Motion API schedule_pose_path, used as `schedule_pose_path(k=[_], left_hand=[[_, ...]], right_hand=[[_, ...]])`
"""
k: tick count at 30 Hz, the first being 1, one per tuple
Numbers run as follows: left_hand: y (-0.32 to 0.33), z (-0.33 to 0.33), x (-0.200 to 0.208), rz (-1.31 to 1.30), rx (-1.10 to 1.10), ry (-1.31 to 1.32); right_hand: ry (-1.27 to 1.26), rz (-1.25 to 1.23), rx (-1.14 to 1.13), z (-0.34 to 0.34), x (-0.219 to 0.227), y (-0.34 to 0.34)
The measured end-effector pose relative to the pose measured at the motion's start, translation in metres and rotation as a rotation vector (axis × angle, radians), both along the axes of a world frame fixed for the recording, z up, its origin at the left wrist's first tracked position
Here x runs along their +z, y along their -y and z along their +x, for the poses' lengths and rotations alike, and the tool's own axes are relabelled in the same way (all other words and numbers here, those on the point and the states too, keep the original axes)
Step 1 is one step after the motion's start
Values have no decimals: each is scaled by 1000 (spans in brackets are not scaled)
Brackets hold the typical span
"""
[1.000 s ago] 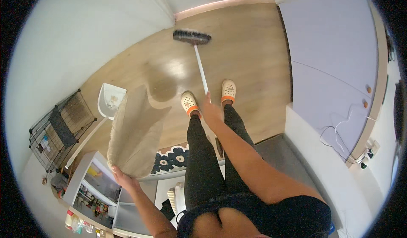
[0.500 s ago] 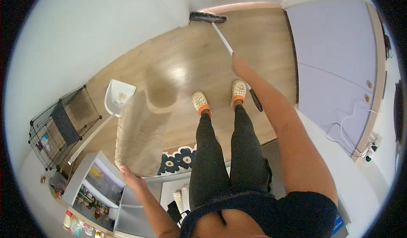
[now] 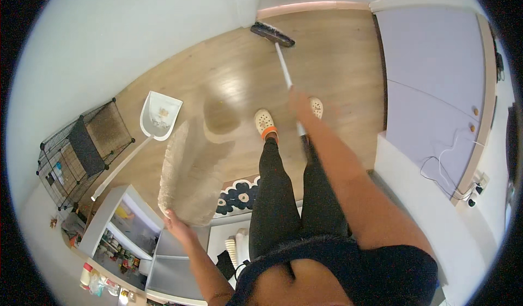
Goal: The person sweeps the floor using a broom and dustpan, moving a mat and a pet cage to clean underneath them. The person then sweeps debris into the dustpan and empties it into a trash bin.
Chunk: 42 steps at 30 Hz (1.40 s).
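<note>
My right hand (image 3: 300, 107), a little blurred, is closed round the white pole of a broom (image 3: 284, 66). The dark bristle head of the broom rests on the wood floor near the far wall corner, tilted down to the right. At the left, my left hand (image 3: 178, 228) grips the near edge of a beige, fluffy-edged mat (image 3: 190, 175), which hangs above the floor. A white long-handled dustpan (image 3: 171, 115) with some debris in it lies just beyond the mat; its handle slopes toward the near left.
A black wire pen (image 3: 76, 153) stands by the left wall, with a shelf unit (image 3: 117, 232) nearer. Lilac cabinet doors (image 3: 436, 77) line the right side, with cables (image 3: 447, 170) hanging there. A black-and-white flower-patterned mat (image 3: 239, 196) lies behind my cream clogs (image 3: 264, 121).
The broom head has come away from the far corner, nearer and slightly right, and its angle has turned. My right hand has moved nearer and left. My left hand still holds the beige mat.
</note>
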<state>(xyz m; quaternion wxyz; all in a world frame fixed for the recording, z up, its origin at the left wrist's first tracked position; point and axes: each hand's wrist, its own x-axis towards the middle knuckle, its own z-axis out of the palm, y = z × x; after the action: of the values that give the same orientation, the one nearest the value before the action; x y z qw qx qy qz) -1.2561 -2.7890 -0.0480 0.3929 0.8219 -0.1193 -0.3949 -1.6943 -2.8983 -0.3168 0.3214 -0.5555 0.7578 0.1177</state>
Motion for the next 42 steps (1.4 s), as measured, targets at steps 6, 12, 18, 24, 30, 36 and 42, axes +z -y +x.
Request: schedule_pose_path(k=[6, 12, 18, 24, 30, 36, 42], left_hand=[[-19, 6, -12, -27, -30, 42], [4, -4, 10, 6, -61, 182], [14, -4, 17, -25, -87, 194], [44, -10, 4, -135, -216, 270], [69, -33, 25, -113, -248, 306], [97, -117, 22, -112, -419, 218], [123, -212, 18, -114, -667, 174]], right_hand=[[248, 146, -78, 138, 111, 29], [369, 75, -97, 118, 125, -12], [200, 245, -351, 63, 148, -13], [602, 446, -372, 148, 139, -101], [660, 185, -457, 65, 170, -121], [242, -36, -654, -118, 112, -120], [369, -37, -800, -99, 72, -162]])
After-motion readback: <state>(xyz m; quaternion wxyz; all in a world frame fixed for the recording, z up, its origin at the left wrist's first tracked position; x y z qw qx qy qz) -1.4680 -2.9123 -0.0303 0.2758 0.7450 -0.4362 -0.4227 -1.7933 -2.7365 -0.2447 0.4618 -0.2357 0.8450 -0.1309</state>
